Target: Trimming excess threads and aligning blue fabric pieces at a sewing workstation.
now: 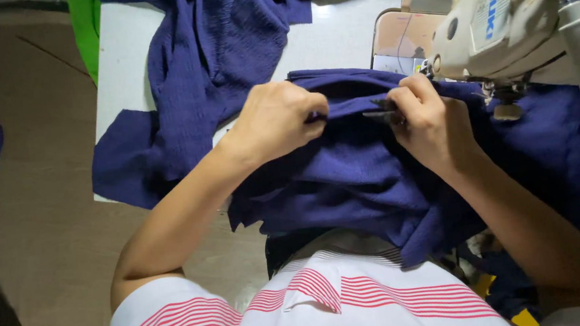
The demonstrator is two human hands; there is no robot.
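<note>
Left hand [277, 122] is closed, pinching a folded edge of the navy fabric [350, 170] at frame centre. Right hand [426, 120], at 3 o'clock from it, clamps the same fold with a small dark tool. Sewing machine [508, 18] sits at 2 o'clock, the white table [123, 65] at 10 o'clock.

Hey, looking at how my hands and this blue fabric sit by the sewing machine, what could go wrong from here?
1. The right hand pinches the blue fabric close to the sewing machine head, so fingers might stray near the needle area.
2. It seems to hold a small dark metal tool that could nick the cloth or the left hand.
3. Loose fabric hanging over the table edge may drag the seam crooked.
</note>
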